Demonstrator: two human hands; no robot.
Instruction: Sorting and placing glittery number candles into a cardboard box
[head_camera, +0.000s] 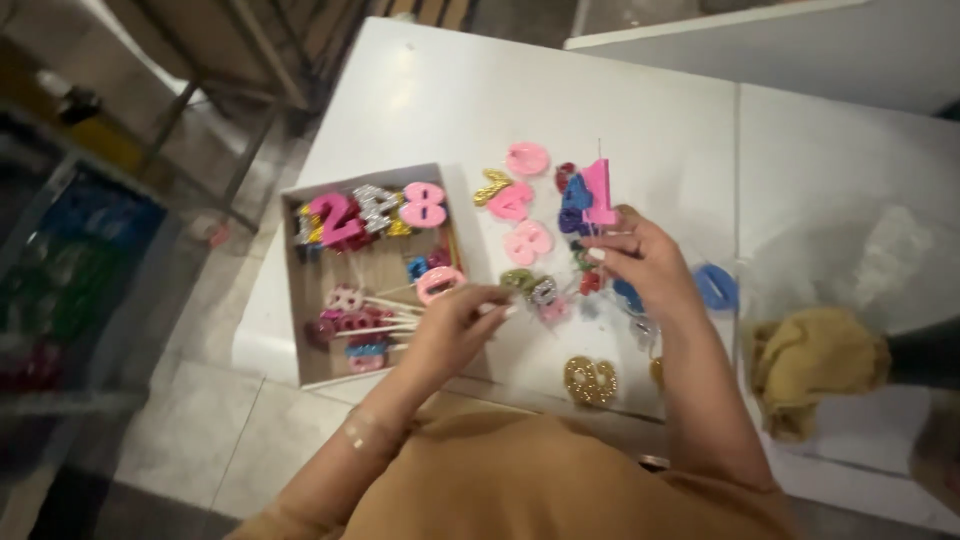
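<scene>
I hold a pink number-shaped candle (598, 192) upright above the white table; a thin white stick (478, 296) lies level between my other fingers.

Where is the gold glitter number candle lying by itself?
In the head view, the gold glitter candle lies near the white table's front edge, below the right hand.

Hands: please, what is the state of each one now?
Left hand: closed on thin white sticks of number-shaped candles.
Right hand: closed, holding a pink glittery number-shaped candle.
</scene>
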